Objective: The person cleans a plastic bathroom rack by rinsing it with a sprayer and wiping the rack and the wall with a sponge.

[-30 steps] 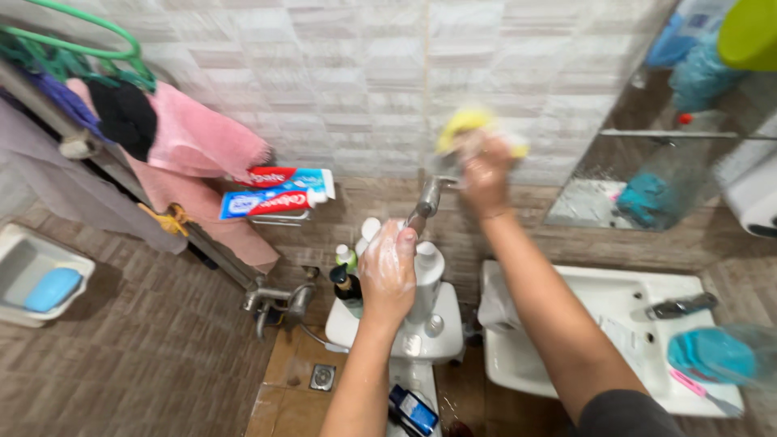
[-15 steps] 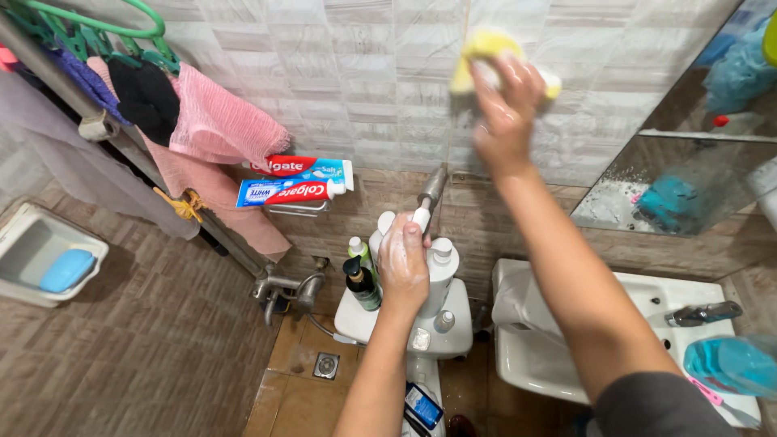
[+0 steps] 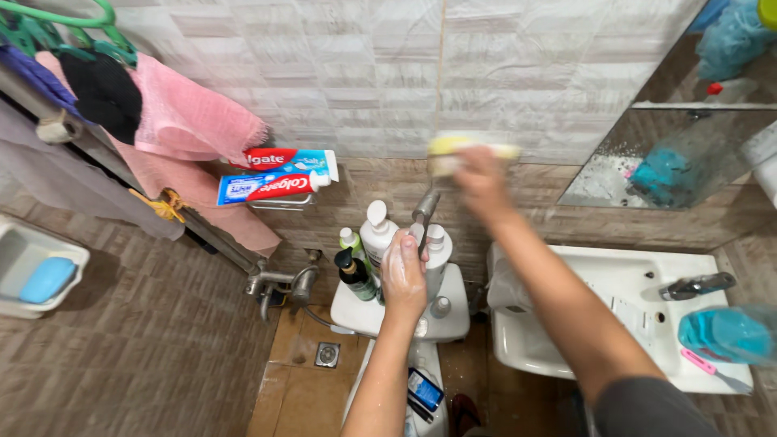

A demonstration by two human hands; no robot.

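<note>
Soapy left hand gripped the sprayer while the right hand pressed a sponge on tiles (slippery); nearby bottles risked toppling

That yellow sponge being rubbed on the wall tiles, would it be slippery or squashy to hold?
Probably squashy: the sponge looks soft under the right hand. Likely slippery too, since the left hand is coated in white lather. It seems light, held up one-handed.
</note>
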